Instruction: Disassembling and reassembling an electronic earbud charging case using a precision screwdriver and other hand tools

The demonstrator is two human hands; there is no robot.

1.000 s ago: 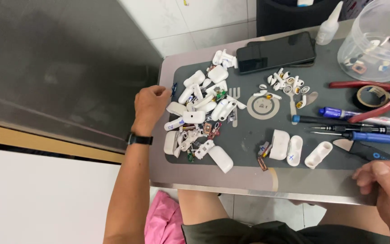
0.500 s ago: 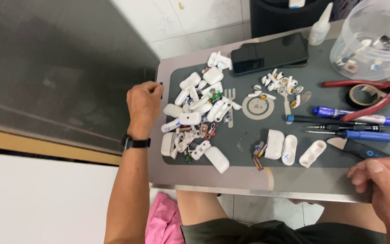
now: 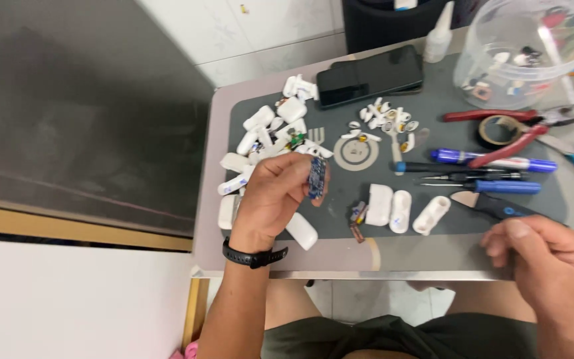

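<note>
Pinching a small blue circuit board [image 3: 316, 178] between thumb and fingertips, my left hand [image 3: 274, 199] hovers over the near-left part of the grey mat [image 3: 367, 183], just near of the heap of white shells [image 3: 267, 133]. That grip is clenched on the board by its edges, which I judge the right way to hold it: pads off the components, pressure light, the board turned face-up toward the camera so it can be read. My right hand [image 3: 546, 262] sits curled at the near-right edge of the bench [image 3: 393, 256]; whether it grasps anything I cannot tell, since the fingers hide the palm. Three white casings [image 3: 403, 211] lie just right of the board, a flat coil [image 3: 357, 153] beyond them, and pens and a screwdriver [image 3: 479, 176] farther right. Keeping the wrist low over the mat would stop a dropped board from bouncing off.
</note>
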